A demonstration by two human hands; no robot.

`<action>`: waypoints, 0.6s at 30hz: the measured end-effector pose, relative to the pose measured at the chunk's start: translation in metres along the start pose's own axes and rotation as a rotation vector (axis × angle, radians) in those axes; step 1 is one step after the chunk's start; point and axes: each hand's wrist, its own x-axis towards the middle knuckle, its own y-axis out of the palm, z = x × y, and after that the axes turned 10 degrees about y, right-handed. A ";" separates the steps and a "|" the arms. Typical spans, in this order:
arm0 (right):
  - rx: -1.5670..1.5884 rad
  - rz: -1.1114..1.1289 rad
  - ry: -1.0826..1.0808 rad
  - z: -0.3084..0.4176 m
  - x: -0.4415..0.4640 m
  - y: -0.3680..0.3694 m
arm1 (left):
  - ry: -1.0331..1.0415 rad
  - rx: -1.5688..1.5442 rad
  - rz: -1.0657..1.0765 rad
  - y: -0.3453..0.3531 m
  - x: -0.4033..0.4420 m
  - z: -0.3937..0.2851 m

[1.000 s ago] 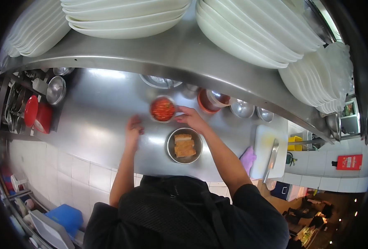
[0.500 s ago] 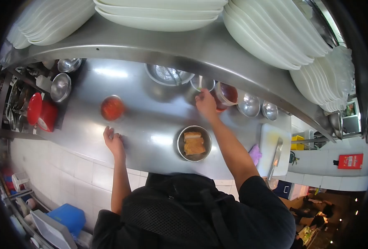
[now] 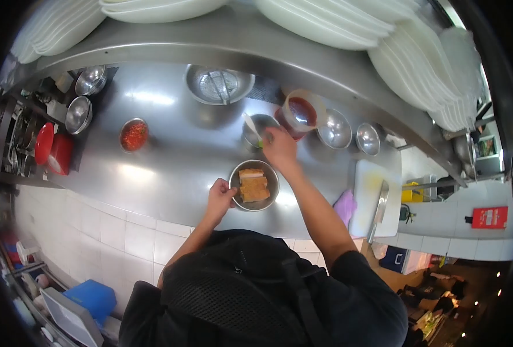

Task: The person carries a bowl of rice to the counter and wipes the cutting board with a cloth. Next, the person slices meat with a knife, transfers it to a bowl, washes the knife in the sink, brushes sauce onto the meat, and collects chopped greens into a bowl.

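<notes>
My left hand (image 3: 220, 199) is closed on the left rim of a round metal bowl (image 3: 276, 196), which stands on the steel counter. Inside it lie golden-brown slabs of food (image 3: 254, 189); I cannot tell of what kind. Just behind, my right hand (image 3: 280, 149) has its fingers closed at the near right rim of a small metal pot (image 3: 250, 139). A white utensil with a green part (image 3: 249, 122) leans in that pot, its green part close to my fingertips. Right beside the pot sits a translucent tub of red sauce (image 3: 301, 111). My hand hides part of the pot.
A small bowl of chopped red food (image 3: 134, 135) stands left. Metal bowls (image 3: 334, 128) line the back under a shelf of white plates (image 3: 326, 23). At right, a knife (image 3: 379, 211) lies on a white cutting board (image 3: 365, 196) beside a purple cloth (image 3: 345, 207).
My left hand has moved right, from near the small bowl of red food to the rim of the bowl of slabs. My right hand has brought the pot toward me. The view has shifted.
</notes>
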 end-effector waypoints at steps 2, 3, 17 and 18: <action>-0.118 0.149 0.029 0.018 0.025 0.013 | -0.072 -0.014 -0.007 0.003 -0.001 0.006; -0.191 0.265 0.052 0.022 0.036 0.019 | -0.078 0.005 0.008 0.007 -0.004 0.004; 0.408 0.133 -0.073 -0.002 0.001 -0.055 | 0.068 -0.053 -0.070 0.051 -0.034 0.001; 0.474 0.193 -0.005 0.001 -0.014 -0.066 | 0.073 -0.045 -0.075 0.052 -0.034 0.004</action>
